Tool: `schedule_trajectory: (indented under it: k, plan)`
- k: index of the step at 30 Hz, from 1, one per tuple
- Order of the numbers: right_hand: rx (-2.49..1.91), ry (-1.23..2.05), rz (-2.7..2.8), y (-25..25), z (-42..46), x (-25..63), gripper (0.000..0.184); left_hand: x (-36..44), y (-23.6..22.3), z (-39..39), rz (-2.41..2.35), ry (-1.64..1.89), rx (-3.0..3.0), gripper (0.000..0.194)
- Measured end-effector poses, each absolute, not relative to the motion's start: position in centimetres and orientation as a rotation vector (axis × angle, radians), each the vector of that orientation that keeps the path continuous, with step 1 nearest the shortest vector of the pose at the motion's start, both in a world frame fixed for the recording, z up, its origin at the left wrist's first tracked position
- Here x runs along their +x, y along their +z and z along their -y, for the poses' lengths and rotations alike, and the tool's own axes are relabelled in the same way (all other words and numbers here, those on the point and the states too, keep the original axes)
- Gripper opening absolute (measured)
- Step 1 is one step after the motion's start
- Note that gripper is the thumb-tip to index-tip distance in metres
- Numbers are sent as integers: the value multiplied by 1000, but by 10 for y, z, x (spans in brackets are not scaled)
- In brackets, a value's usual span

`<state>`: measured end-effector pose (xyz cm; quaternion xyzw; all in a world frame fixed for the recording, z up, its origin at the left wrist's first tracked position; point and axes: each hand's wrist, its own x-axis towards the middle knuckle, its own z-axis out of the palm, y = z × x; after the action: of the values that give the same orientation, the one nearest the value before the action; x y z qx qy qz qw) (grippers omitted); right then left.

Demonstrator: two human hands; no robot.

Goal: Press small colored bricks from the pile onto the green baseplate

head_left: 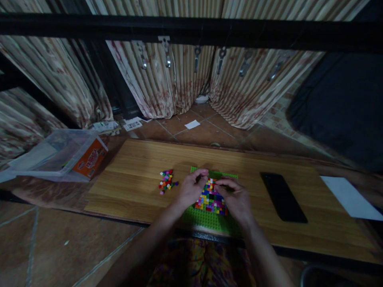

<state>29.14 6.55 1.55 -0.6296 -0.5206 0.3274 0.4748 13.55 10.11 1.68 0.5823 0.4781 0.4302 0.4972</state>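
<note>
A green studded baseplate [206, 222] lies on the wooden board in front of me, its middle covered by a block of small multicoloured toy bricks [211, 199]. Over the plate's left side is my left hand [191, 187], fingers curved and a gap showing between thumb and forefinger. From the right, my right hand [236, 195] reaches in with thumb and forefinger pinched at the upper right of the bricks; anything between those fingertips is too small to make out. A loose pile of small bricks [166, 181] sits left of the plate.
The wooden board [128, 179] carries a black phone-like slab [283, 196] on the right. A white sheet [350, 197] lies past its right end. Left stands a clear plastic box [67, 153] with an orange label. Behind are a dark bar [191, 30] and striped curtains [179, 79].
</note>
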Motion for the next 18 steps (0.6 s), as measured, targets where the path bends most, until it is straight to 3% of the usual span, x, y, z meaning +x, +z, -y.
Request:
schedule_trajectory:
  k: [7,18]
  plan:
    - [-1518,1044,1016,20,-66,286,40,143,20,-103,-1105,1026,1298,27]
    - [-1456,1136,968,16,-66,286,43,149,25,-99,-1186,1023,1303,32]
